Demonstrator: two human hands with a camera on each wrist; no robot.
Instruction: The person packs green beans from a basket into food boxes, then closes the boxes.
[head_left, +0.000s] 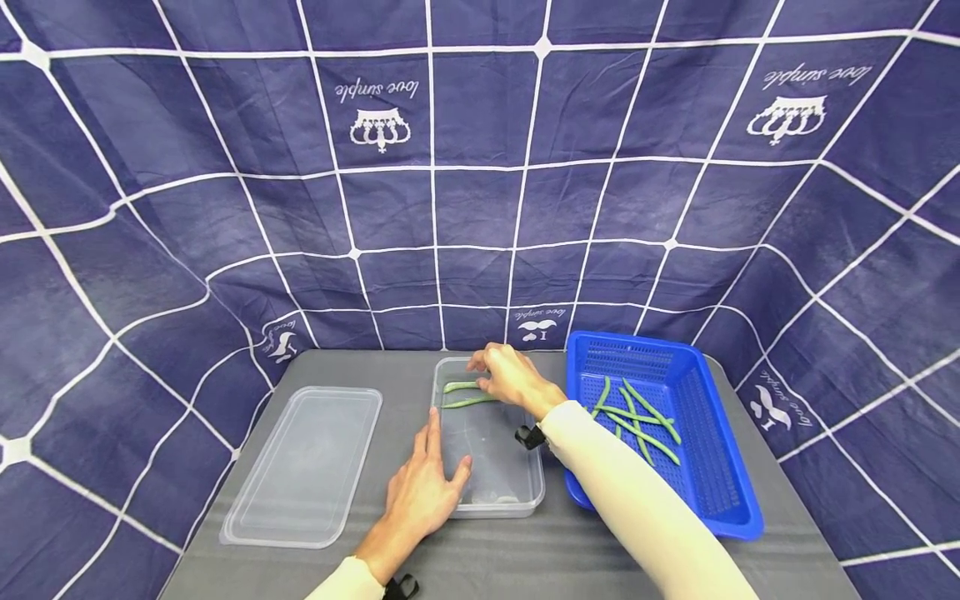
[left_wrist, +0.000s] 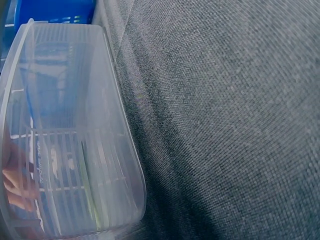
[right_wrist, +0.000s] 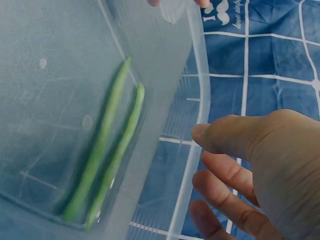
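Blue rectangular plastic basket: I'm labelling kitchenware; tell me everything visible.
The rectangular blue plastic basket has a solid rim, slotted walls and perforated floor. It stands upright on the gray tabletop, right of the clear rectangular plastic container, with slender green beans on its floor. A cream sleeve partly hides it.

An open-topped, clear rectangular plastic container [head_left: 491, 458] sits upright, long sides running near to far; two slender green beans [head_left: 467, 402] lie nearly parallel, left to right, inside its far end.
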